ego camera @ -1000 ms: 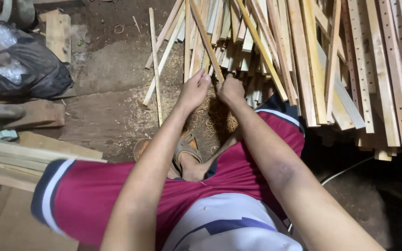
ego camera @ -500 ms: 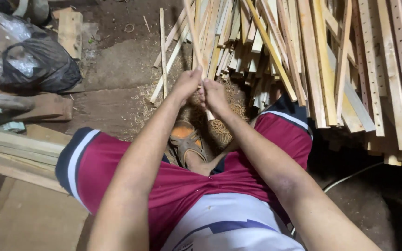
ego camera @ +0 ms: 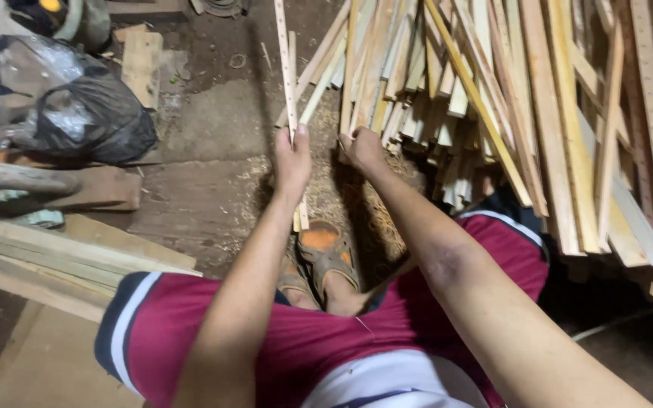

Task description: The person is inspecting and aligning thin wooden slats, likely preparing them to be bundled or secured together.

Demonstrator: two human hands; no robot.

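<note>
My left hand [ego camera: 292, 160] is closed around a thin pale wooden slat with small holes [ego camera: 286, 68], which stands nearly upright and reaches past the top of the view. My right hand [ego camera: 362, 147] is fisted on another thin slat [ego camera: 351, 83] at the near edge of a big pile of wooden slats [ego camera: 538, 113]. Both forearms stretch out over my knees in dark red shorts. A sandalled foot [ego camera: 325, 257] rests on the sawdust-strewn floor below the hands.
A black plastic bag [ego camera: 88, 121] and a clear bag lie at the left. Flat planks [ego camera: 54, 253] are stacked at the lower left. A short board [ego camera: 141, 64] lies on the dirt floor behind. The slat pile fills the right side.
My left hand has pulled one slat out of the pile to the left and stood it more upright. My right hand has moved apart from it and holds a different slat.
</note>
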